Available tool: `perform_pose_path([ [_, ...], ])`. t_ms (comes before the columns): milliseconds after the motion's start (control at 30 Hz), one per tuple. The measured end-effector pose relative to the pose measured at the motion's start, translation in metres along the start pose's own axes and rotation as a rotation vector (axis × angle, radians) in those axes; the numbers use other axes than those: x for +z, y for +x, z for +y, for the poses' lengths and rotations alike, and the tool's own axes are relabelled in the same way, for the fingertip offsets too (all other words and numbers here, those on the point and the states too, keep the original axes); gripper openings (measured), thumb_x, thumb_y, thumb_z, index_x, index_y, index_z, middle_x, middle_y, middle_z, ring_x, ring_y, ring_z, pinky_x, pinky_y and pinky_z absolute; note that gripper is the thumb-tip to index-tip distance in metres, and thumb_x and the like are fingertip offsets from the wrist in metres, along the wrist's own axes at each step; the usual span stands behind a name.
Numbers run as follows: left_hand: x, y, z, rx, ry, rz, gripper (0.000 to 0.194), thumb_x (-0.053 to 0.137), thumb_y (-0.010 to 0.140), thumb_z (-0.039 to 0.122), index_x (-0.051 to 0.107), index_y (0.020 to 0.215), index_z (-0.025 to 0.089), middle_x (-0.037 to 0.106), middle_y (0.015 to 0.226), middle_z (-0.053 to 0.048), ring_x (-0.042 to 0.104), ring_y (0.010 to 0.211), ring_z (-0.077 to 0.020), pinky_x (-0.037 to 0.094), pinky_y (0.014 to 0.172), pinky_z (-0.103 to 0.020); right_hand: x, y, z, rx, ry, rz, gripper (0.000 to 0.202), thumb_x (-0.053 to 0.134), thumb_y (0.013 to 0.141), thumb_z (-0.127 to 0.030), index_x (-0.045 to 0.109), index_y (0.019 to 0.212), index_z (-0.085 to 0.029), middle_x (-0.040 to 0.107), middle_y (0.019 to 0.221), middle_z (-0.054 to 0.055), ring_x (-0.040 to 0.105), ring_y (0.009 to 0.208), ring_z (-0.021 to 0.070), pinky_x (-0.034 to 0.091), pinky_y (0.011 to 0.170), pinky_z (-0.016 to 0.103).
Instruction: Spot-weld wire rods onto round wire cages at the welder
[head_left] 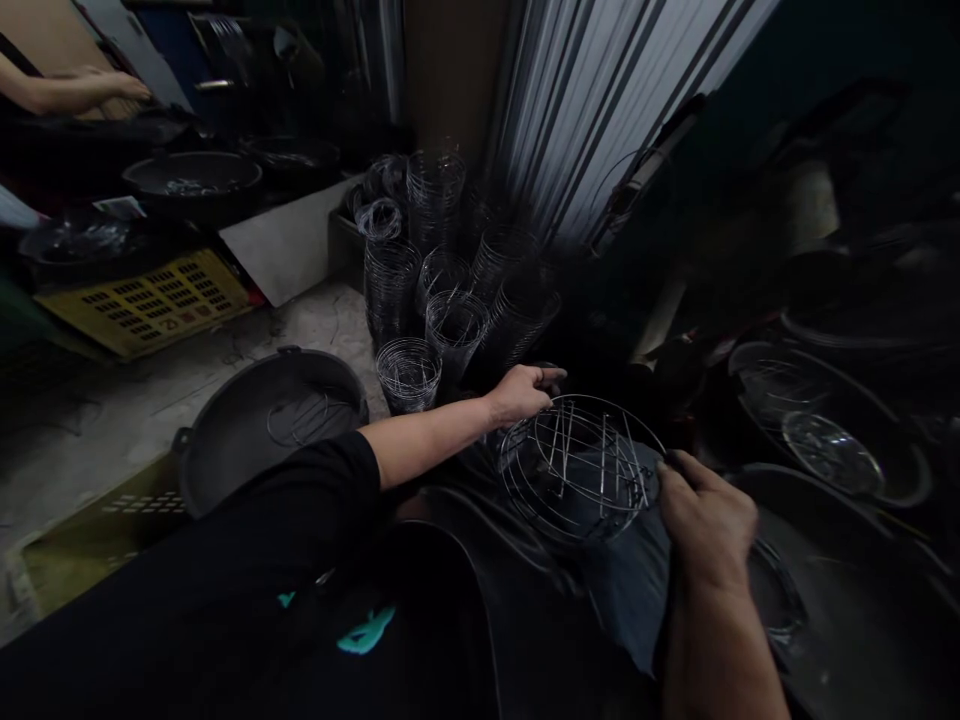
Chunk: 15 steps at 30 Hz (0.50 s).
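Several round wire racks (pixel 577 470) with straight cross wires lie together over my lap, one ring tilted above the others. My right hand (pixel 709 515) is closed around their right edge, its fingers curled at the rim. At the far upper-left edge is my left hand (pixel 521 393), with fingers stretched out to the right and fingertips at or just above the rim. Whether it touches the wire I cannot tell. Beyond it stand tall stacks of similar wire rings (pixel 457 320), the nearest stack (pixel 409 372) having cross wires on top.
A dark round tub (pixel 217 440) with a few wire pieces sits left, above a yellowish crate (pixel 67 540). Another yellow crate (pixel 150 300) is farther back. Dark basins (pixel 911 480) crowd the right side. Another person's arm (pixel 67 92) reaches in at upper left.
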<state>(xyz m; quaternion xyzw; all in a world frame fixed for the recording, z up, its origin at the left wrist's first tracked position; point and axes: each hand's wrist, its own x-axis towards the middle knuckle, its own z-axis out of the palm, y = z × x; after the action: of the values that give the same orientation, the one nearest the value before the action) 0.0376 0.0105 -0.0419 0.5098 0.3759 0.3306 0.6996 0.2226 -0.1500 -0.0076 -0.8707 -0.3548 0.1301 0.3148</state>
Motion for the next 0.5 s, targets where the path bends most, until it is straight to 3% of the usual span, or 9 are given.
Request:
perform_pose_path([
  [133, 0.001, -0.003, -0.006, -0.029, -0.043, 0.006, 0.07, 0.055, 0.056, -0.01, 0.065, 0.122, 0.011, 0.071, 0.09, -0.005, 0.064, 0.083, -0.0124, 0.051, 0.079, -0.023, 0.002, -0.001, 0.006, -0.002, -0.057, -0.039, 0.055, 0.056, 0.075, -0.044, 0.069, 0.119, -0.012, 0.07, 0.113, 0.016, 0.062, 0.11, 0.0336, 0.047, 0.095, 0.043],
  [500, -0.004, -0.021, -0.004, -0.092, -0.209, 0.006, 0.06, 0.058, 0.059, -0.01, 0.069, 0.113, 0.011, 0.072, 0.089, -0.006, 0.063, 0.075, -0.0087, 0.048, 0.067, -0.018, 0.014, -0.004, 0.022, -0.097, -0.036, -0.035, 0.059, 0.057, 0.069, -0.048, 0.073, 0.11, -0.008, 0.073, 0.101, 0.015, 0.066, 0.1, 0.0332, 0.051, 0.085, 0.04],
])
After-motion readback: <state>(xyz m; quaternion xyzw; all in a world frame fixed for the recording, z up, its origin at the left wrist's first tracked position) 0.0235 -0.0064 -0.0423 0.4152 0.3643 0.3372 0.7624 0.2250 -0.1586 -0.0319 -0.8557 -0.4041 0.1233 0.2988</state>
